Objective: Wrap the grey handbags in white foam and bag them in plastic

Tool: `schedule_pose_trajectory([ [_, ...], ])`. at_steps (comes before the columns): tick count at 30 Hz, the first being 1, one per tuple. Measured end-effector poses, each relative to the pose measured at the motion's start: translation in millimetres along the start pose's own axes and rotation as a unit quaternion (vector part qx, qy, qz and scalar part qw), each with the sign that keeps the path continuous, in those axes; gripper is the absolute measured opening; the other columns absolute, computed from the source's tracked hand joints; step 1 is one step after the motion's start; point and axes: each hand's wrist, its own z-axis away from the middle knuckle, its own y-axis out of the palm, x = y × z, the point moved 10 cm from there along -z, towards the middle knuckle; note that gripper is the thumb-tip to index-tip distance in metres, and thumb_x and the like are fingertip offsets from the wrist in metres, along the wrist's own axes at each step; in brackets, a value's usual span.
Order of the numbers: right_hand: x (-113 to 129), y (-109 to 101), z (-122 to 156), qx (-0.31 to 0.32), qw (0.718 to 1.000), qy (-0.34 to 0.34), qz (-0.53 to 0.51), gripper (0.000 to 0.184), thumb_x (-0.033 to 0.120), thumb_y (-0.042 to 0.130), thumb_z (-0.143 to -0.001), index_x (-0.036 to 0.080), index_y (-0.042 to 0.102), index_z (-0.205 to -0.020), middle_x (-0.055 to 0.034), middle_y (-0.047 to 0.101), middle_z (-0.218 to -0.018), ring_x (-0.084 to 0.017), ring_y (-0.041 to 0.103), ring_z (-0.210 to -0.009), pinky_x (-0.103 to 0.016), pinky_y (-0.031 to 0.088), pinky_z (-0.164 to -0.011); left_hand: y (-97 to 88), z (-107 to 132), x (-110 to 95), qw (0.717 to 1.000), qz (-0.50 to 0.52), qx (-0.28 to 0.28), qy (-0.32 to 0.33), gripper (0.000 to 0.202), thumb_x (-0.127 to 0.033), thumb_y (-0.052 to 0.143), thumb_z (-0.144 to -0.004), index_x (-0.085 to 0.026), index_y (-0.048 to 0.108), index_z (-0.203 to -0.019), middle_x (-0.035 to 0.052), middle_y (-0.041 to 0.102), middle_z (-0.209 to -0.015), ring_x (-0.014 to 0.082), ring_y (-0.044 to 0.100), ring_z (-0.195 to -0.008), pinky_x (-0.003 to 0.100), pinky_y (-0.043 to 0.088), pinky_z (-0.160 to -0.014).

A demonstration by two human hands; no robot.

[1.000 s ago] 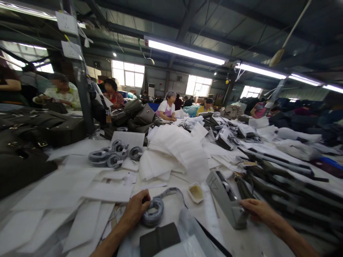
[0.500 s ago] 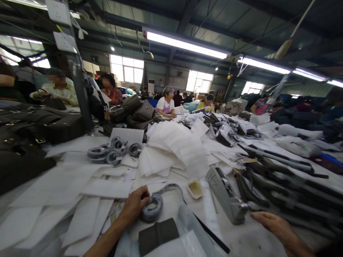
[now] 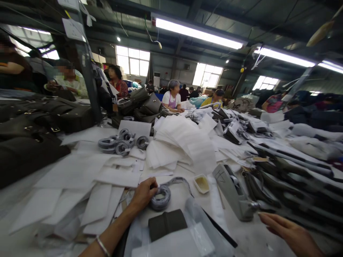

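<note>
My left hand (image 3: 144,194) is closed at the left side of a coiled strap (image 3: 161,198), which is wrapped in clear film. From this coil a loose length (image 3: 182,181) curves off to the right. Beside the front end of a grey tape dispenser (image 3: 233,194) is my right hand (image 3: 284,226), its fingers pressed together; whether any tape is between them cannot be made out. A dark olive folded piece (image 3: 167,224) lies in front of the coil, on clear plastic and white sheets. A thin black strap (image 3: 221,228) runs past its right side.
White foam sheets (image 3: 184,142) are heaped mid-table, with more at left. Several coiled straps (image 3: 122,141) lie behind them. A small dish (image 3: 201,184) sits near the dispenser. Dark bags (image 3: 32,135) fill the left; wrapped dark straps (image 3: 297,178) the right. Co-workers (image 3: 171,100) sit beyond.
The view has shifted, so the scene sits further right. My left hand stays at the coil, and a bracelet on that wrist now shows. My right hand remains close to the dispenser's front end.
</note>
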Motion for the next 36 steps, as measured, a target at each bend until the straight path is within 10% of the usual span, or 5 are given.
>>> schedule_pose_trajectory([
  [7, 210, 154, 85, 0.227, 0.955, -0.123, -0.145, 0.058, 0.056, 0.076, -0.063, 0.015, 0.072, -0.104, -0.0059, 0.071, -0.068, -0.024, 0.069, -0.069, -0.034, 0.057, -0.068, 2.1, 4, 0, 1.000, -0.004, 0.000, -0.006, 0.007, -0.015, 0.060, -0.074, -0.019, 0.063, -0.079, -0.0013, 0.065, -0.080, 0.0155, 0.058, -0.080, 0.025, 0.040, -0.074],
  [11, 276, 259, 125, 0.394, 0.883, -0.148, -0.210, 0.087, 0.040, 0.077, -0.068, 0.012, 0.039, -0.141, 0.0039, 0.067, -0.060, -0.018, 0.064, -0.060, -0.028, 0.050, -0.058, 2.8, 4, 0, 1.000, -0.004, -0.004, -0.004, 0.005, -0.014, 0.061, -0.075, -0.018, 0.063, -0.079, -0.0014, 0.065, -0.079, 0.0151, 0.057, -0.078, 0.025, 0.039, -0.072],
  [19, 253, 336, 100, 0.320, 0.925, -0.066, -0.195, 0.032, 0.034, 0.069, -0.068, 0.022, 0.048, -0.089, 0.0036, 0.065, -0.060, -0.017, 0.067, -0.060, -0.021, 0.042, -0.044, 4.7, 5, 6, 1.000, -0.005, -0.021, -0.010, 0.002, -0.019, 0.062, -0.079, -0.018, 0.061, -0.076, -0.0012, 0.063, -0.075, 0.0152, 0.056, -0.074, 0.025, 0.035, -0.066],
  [36, 229, 364, 89, 0.400, 0.915, 0.031, -0.044, 0.022, 0.025, 0.071, -0.072, 0.021, 0.050, -0.071, 0.0007, 0.068, -0.060, -0.014, 0.066, -0.052, -0.017, 0.043, -0.039, 5.3, 7, 9, 0.999, 0.003, -0.027, -0.030, 0.007, -0.016, 0.061, -0.077, -0.020, 0.063, -0.083, 0.0013, 0.067, -0.081, 0.0172, 0.059, -0.078, 0.027, 0.040, -0.071],
])
